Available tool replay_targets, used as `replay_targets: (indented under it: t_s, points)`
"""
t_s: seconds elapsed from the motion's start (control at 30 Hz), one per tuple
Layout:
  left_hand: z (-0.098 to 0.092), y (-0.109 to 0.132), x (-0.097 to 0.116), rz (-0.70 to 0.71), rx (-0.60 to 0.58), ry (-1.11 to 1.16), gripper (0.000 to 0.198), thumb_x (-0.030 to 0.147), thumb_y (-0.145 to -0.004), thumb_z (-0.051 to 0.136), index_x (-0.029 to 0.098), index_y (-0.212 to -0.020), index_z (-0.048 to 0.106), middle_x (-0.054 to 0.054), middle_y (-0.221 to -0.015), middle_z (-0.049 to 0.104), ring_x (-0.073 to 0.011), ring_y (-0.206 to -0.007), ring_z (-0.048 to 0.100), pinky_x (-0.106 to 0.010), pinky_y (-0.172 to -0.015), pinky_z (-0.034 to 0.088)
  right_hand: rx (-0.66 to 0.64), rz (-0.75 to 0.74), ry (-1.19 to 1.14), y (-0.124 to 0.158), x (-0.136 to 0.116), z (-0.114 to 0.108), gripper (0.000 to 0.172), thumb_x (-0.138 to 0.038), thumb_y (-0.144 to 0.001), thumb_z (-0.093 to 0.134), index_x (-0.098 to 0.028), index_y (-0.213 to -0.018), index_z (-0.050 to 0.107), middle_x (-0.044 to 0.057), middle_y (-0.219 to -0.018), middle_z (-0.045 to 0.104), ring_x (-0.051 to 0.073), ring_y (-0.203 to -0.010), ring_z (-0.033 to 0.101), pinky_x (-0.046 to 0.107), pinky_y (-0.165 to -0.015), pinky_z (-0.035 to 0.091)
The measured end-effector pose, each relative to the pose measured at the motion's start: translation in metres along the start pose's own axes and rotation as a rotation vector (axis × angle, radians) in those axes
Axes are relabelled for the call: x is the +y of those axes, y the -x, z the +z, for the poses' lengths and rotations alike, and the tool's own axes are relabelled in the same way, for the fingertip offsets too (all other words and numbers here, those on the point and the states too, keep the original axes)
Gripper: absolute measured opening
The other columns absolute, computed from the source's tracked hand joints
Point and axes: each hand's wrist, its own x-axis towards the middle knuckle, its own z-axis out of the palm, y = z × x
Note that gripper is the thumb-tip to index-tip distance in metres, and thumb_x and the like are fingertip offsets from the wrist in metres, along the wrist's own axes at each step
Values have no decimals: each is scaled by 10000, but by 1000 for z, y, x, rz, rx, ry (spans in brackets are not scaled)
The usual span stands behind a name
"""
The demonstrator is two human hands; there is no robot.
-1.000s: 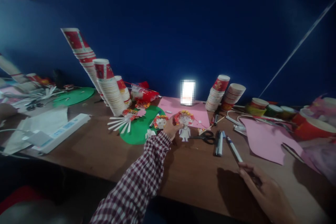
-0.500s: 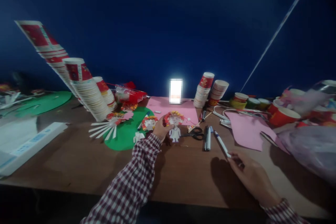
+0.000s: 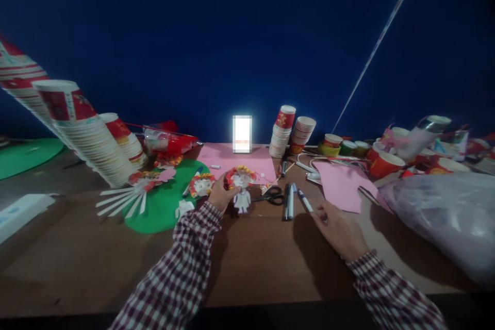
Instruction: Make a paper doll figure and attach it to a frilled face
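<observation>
Paper figure point(image 3: 242, 200) is white, red-and-yellow up top.

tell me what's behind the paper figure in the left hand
Pink paper spreads behind the paper figure, with a blurred bright rectangle farther back; whatever the figure directly covers is hidden.

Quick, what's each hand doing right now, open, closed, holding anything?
Left hand: closed, holding the paper doll at its edge.
Right hand: closed, holding a marker by one end.
</observation>
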Motion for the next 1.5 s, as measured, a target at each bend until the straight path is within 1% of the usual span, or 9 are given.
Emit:
replay_targets:
  t_s: [0.2,0.47,0.7,0.9,1.03,1.13,1.23,1.4,1.5]
  points:
    - [0,-1,-1,0,0,-7,569,189,-546,710,138,-1094,567,-55,-927,666,-194,-833,619,-389,-846,481,-62,-15,-15,-13,-4,5,204,-395,-862,430,-213,-866,521,10,-620,621,188,-555,605,253,-472,312]
    - [1,0,-3,0,7,7,584,164,-553,719,139,-1115,561,-70,-1014,657,-211,-929,614,-393,-897,459,-89,1,-40,-18,-7,7,190,-361,-854,418,-209,-867,532,8,-603,608,183,-532,598,251,-470,318]
    - [0,0,-6,-4,4,16,608,128,-575,699,125,-1160,533,-91,-1059,646,-211,-963,606,-395,-915,451,-93,16,-41,-18,-6,5,277,-442,-860,409,-196,-904,527,47,-665,656,222,-606,643,280,-511,390]
    - [-1,0,-3,0,-14,39,605,113,-556,707,132,-1139,550,-84,-1048,652,-208,-930,613,-377,-884,467,68,55,65,-17,-8,0,382,-503,-839,426,-200,-1039,544,91,-918,685,252,-732,671,304,-524,430]
    - [0,0,-4,3,-14,66,602,100,-561,700,147,-1142,549,-77,-1055,652,-198,-922,614,-358,-874,473,125,-56,-63,-17,-16,-5,358,-478,-848,428,-203,-1042,548,54,-842,655,198,-655,643,284,-542,441]
    - [0,0,-6,0,-7,84,620,104,-554,709,148,-1150,543,-82,-1071,648,-200,-929,613,-358,-874,474,81,-179,-221,-18,-27,-7,324,-438,-862,446,-192,-1053,538,24,-754,620,162,-606,603,265,-561,450]
    - [-1,-1,-8,-1,-1,99,630,108,-552,709,146,-1156,535,-84,-1071,646,-199,-922,615,-364,-871,474,38,-248,-348,-20,-43,-8,296,-403,-867,467,-185,-1058,523,15,-721,597,154,-600,577,267,-578,457]
    - [0,-1,-7,-1,1,124,625,99,-553,700,147,-1156,540,-88,-1070,644,-203,-935,613,-365,-879,468,-66,-236,-484,-27,-67,-5,285,-393,-862,482,-199,-1067,521,9,-715,606,145,-570,563,268,-547,447]
    - [1,0,-5,-10,11,142,603,102,-555,705,145,-1136,551,-83,-1039,653,-200,-901,619,-365,-865,474,-120,-210,-589,-32,-83,-2,287,-389,-856,490,-187,-1053,541,15,-735,626,149,-613,589,271,-575,464]
